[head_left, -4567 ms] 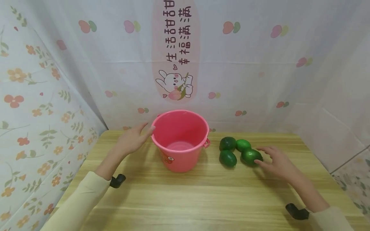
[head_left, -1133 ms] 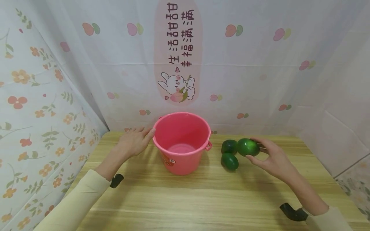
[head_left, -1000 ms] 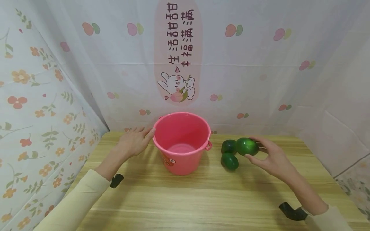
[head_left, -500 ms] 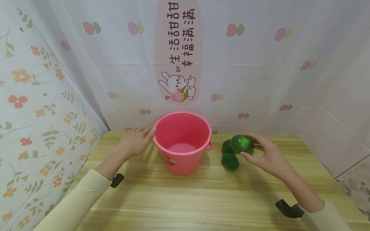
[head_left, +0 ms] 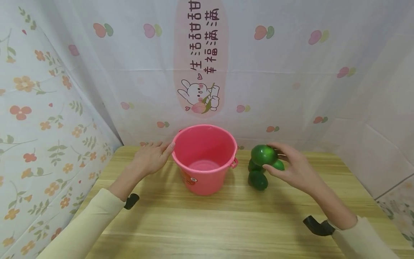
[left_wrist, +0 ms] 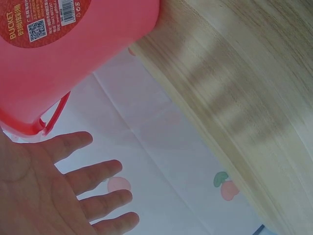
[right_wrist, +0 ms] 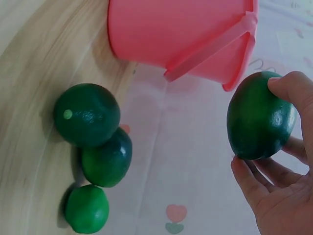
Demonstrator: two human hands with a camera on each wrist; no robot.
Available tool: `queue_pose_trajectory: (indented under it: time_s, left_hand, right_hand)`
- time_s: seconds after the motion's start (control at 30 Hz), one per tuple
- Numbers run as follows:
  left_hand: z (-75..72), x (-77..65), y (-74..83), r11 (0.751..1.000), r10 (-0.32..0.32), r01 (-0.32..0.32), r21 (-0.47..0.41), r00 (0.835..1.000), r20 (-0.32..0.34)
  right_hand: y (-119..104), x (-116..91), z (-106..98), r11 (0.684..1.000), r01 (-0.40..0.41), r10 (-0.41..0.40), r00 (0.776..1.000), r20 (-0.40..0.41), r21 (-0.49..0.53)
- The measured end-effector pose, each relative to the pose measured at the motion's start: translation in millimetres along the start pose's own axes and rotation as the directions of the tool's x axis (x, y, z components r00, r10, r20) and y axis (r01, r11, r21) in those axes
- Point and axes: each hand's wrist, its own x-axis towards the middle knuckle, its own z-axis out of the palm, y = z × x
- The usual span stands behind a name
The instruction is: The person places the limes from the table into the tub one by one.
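head: fruit [head_left: 261, 155] in right hand [head_left: 294, 169]

bucket [head_left: 207, 181] on table [head_left: 210, 223] | three fruits [head_left: 257, 180] right of bucket | fourth fruit [head_left: 262, 155] above them | curtain [head_left: 275, 82] behind

Four green fruits [head_left: 262, 154], one pink bucket [head_left: 208, 182], two hands [head_left: 150, 157] [head_left: 294, 168], one wooden table [head_left: 207, 226]
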Motion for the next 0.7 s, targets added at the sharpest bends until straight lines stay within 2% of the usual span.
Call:
queue_pose_trajectory:
  time_s: [0.7]
  left_hand:
    - [-1.2,-1.4,1.6,1.000,-0.010,0.010,-0.026,1.000,0.011]
  right_hand:
    - [-20.2,25.9,6.3,0.997,0.076,-0.076,0.997,-0.007,0.033]
